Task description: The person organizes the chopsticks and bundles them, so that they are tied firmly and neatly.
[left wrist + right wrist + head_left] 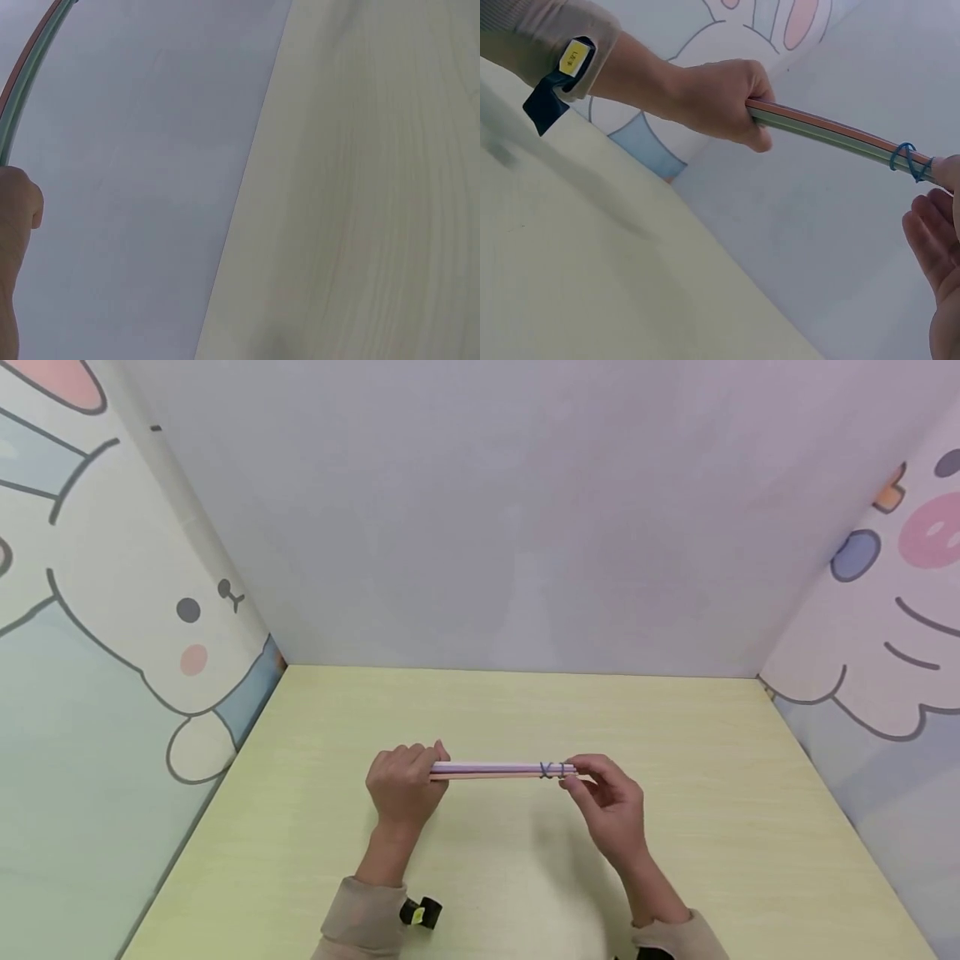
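Observation:
A bundle of slim pastel chopsticks (487, 770), with pink, green and orange sides showing, is held level above the table. My left hand (405, 783) grips one end in a fist, which hides that end. Near the other end a blue rubber band (551, 770) is wound around the sticks and crosses over itself. The thumb and forefinger of my right hand (611, 802) pinch the tip just beyond the band. In the right wrist view, the right hand's other fingers (934, 229) stay off the bundle. The left wrist view catches only part of the left hand (16, 202) at its edge.
Below the hands lies a pale yellow wood-grain table (487, 860). A plain grey wall (487, 527) rises at its back edge, and cartoon-printed panels (112, 610) stand along both sides. A black strap (422, 912) sticks out from the left cuff.

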Action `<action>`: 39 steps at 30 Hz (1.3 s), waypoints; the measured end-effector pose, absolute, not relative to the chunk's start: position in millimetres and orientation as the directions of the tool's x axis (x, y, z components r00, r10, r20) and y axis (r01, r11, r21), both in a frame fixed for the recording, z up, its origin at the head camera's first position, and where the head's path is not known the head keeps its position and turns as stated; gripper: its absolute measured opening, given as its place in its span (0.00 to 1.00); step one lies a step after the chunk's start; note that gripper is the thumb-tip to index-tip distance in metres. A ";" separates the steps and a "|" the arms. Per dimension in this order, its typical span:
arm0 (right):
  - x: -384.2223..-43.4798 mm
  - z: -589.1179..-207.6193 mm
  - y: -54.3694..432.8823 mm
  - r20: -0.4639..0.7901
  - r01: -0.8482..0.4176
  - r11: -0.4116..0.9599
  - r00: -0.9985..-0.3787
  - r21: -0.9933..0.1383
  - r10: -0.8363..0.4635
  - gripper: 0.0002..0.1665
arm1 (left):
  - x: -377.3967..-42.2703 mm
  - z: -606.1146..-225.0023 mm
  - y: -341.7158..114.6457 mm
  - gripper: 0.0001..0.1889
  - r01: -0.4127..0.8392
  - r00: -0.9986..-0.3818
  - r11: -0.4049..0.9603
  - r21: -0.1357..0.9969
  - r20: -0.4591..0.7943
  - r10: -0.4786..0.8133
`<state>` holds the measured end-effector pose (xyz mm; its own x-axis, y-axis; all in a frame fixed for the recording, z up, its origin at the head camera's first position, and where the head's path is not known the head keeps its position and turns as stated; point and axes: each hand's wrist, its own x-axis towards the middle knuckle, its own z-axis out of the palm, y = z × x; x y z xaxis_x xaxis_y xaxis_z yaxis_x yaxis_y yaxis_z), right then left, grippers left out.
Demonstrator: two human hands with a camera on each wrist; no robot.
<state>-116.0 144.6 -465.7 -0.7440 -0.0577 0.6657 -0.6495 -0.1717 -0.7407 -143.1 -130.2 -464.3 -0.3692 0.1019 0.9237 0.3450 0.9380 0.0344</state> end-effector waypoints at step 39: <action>-126.5 -450.8 147.3 0.647 -0.734 0.142 -0.660 -0.665 -0.381 0.25 | -142.1 -466.2 -109.9 0.18 0.394 -0.379 0.919 -0.015 0.908 0.178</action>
<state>-126.5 147.3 -450.8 -0.6603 -0.3809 0.6473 -0.7335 0.1419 -0.6647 -142.1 -109.9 -466.2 -0.3792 0.1777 0.9081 0.3943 0.9189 -0.0152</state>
